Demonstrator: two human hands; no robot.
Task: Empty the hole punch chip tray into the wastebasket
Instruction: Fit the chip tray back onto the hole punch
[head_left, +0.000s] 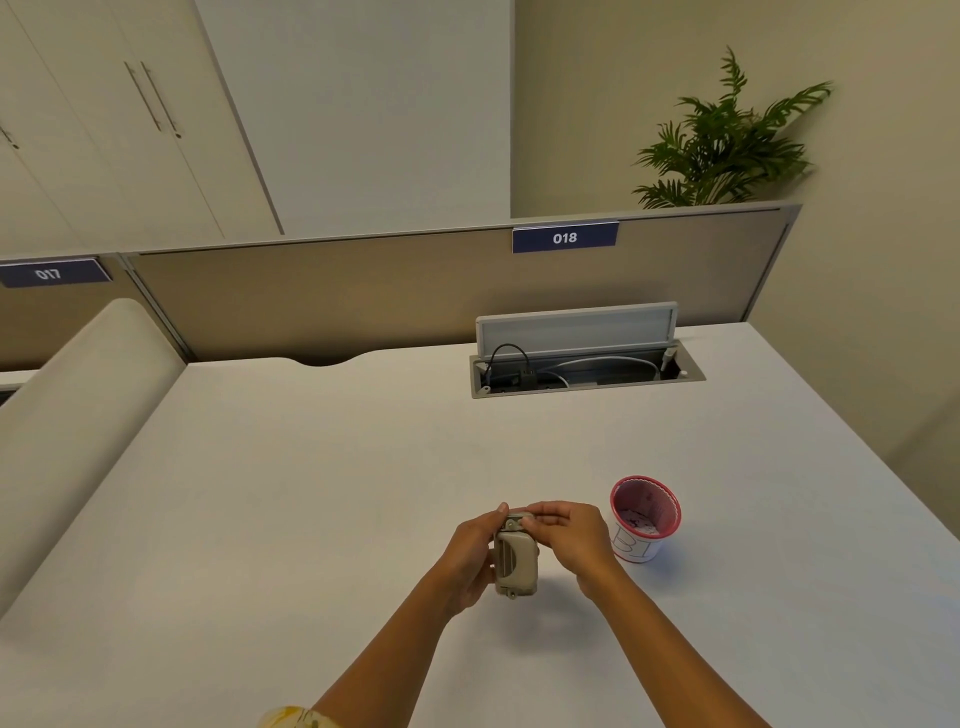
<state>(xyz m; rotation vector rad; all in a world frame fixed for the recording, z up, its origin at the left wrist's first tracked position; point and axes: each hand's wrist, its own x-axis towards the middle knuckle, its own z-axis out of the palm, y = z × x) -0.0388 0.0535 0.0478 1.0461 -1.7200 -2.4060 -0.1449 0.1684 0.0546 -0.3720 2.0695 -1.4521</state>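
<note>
Yellow patterned sleeve (291, 718) cut off at bottom edge. Left hand (470, 556) grips small beige plastic hole punch (515, 564), held upright above white desk (311, 493). Right hand (569, 535) pinches punch's top end; chip tray hard to make out. Pink-rimmed white paper-cup wastebasket (644, 519) just right, handwritten "B" partly hidden. Divider labels "018" (564, 238), "017" (49, 273).

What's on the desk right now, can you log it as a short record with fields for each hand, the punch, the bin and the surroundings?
left hand: grips the hole punch from its left side
right hand: fingertips pinch the punch's far end
hole punch: beige, held between both hands above the desk
wastebasket: small pink-rimmed cup, upright, right of the hands, paper bits inside
cable box: lid open, far side of the desk
emptying: not yet begun
</note>
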